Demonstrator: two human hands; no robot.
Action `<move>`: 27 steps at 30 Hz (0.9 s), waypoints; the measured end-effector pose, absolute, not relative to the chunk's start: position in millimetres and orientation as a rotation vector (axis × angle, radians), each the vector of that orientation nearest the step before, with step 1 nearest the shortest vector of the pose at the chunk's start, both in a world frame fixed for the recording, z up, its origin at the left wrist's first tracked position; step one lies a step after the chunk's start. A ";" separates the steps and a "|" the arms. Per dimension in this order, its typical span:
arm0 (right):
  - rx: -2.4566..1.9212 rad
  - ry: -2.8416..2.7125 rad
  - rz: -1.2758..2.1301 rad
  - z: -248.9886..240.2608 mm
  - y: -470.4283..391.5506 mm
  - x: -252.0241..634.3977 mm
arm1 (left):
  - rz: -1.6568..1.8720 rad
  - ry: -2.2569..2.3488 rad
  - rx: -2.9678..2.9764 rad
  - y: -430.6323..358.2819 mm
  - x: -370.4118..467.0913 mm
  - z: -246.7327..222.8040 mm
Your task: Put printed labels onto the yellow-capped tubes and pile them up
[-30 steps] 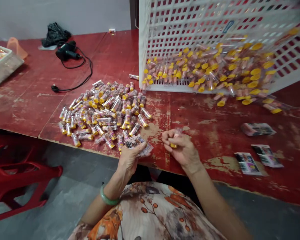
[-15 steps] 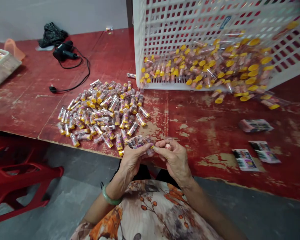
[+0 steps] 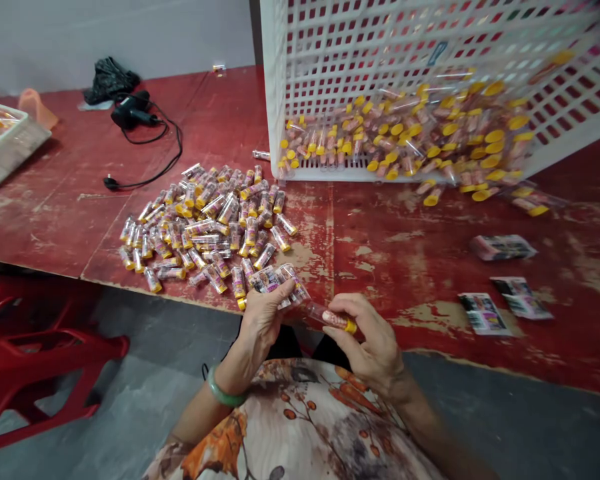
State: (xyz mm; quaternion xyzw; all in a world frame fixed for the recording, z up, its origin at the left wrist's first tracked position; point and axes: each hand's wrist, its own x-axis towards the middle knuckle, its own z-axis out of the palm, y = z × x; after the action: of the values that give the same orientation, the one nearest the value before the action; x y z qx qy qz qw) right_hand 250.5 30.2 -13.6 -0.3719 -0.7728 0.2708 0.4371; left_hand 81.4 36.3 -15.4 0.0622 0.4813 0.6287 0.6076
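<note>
My left hand (image 3: 261,319) pinches a few flat printed plastic sleeves (image 3: 270,280) above the table's front edge, thumb on top. In my right hand (image 3: 374,341), between thumb and fingers, is a clear tube (image 3: 334,319) with a yellow cap and pinkish pieces inside. Its clear end points left toward the sleeves; whether it touches them I cannot tell. Left of my hands, a pile of tubes in printed sleeves (image 3: 213,220) with yellow caps covers the table.
A white perforated basket (image 3: 275,87) lies tipped at the back, unsleeved yellow-capped tubes (image 3: 405,133) spilling from it. Stacks of flat sleeves (image 3: 485,313) lie right on the red table (image 3: 370,227). A black hair dryer (image 3: 133,112) with cord, a white tray (image 3: 35,137) and red stools (image 3: 45,360) are left.
My right hand has moved slightly right and down, and the tube in it now shows lengthwise. The left hand's sleeves are fanned more openly. The view has shifted slightly.
</note>
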 end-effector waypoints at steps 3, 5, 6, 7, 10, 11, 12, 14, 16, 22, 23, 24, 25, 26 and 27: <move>-0.886 -1.941 0.496 -18.1 31.6 245.0 | 1.415 1.141 0.119 34.1 82.3 -14.9; -0.875 -1.974 0.378 -19.8 31.8 242.0 | 1.412 1.145 0.149 32.5 83.9 -13.4; -0.870 -1.992 0.320 -20.4 31.4 240.7 | 1.423 1.141 0.168 31.6 84.9 -12.2; -0.867 -2.002 0.270 -20.8 30.8 239.4 | 1.441 1.137 0.183 30.8 85.9 -10.9; -0.874 -1.991 0.223 -21.5 28.4 235.7 | 1.456 1.138 0.196 28.6 87.3 -7.5; -0.877 -1.983 0.236 -21.6 27.7 234.5 | 1.442 1.140 0.193 28.1 87.1 -6.8; -0.880 -1.981 0.254 -21.8 27.2 233.3 | 1.421 1.139 0.187 27.8 86.4 -6.4; -0.882 -1.987 0.287 -22.1 26.5 230.3 | 1.379 1.138 0.175 27.6 84.4 -6.7; -0.897 -1.988 0.292 -23.0 25.7 226.3 | 1.373 1.137 0.173 27.9 82.1 -8.1; -0.897 -2.087 0.155 -29.4 28.4 211.7 | 1.356 1.097 0.197 27.4 82.1 -15.6; -0.889 -2.086 0.172 -29.3 31.6 210.6 | 1.359 1.090 0.198 27.2 82.6 -16.7; -0.876 -2.075 0.219 -28.2 35.8 210.4 | 1.369 1.088 0.193 27.2 82.8 -17.4; -0.848 -2.063 0.294 -26.3 40.6 211.4 | 1.379 1.088 0.181 27.4 82.3 -17.7; -0.807 -2.061 0.393 -23.8 45.7 213.4 | 1.384 1.092 0.163 27.7 81.3 -17.6; -0.757 -2.075 0.501 -20.8 50.5 216.3 | 1.378 1.100 0.144 28.2 79.8 -17.2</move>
State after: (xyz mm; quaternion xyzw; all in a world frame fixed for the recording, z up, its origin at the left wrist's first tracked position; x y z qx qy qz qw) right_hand 216.3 50.5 -20.8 -0.3026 -0.8295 0.2003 0.4246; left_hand 79.8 28.2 -17.2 0.0629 0.4812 0.6024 0.6337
